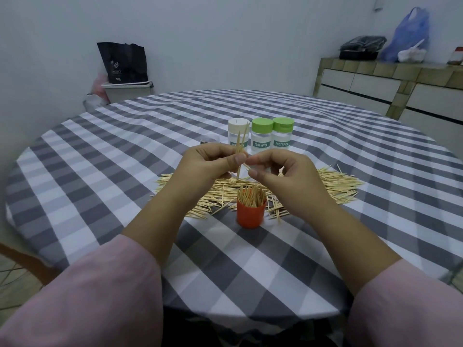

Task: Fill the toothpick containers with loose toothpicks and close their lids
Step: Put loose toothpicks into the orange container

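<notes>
Wooden toothpicks, a thin bunch (241, 146), stand upright, pinched by the left hand (208, 166) and right hand (280, 171), right above the orange plastic cup (251, 214).

Light is dim, flat and cool, with a bluish cast on the far wall (225, 33). Shadows on the table (250, 259) are soft and faint. No glare shows. Wide-angle distortion bows the edges. Near sleeves (82, 296) look soft; the middle is sharper.
</notes>
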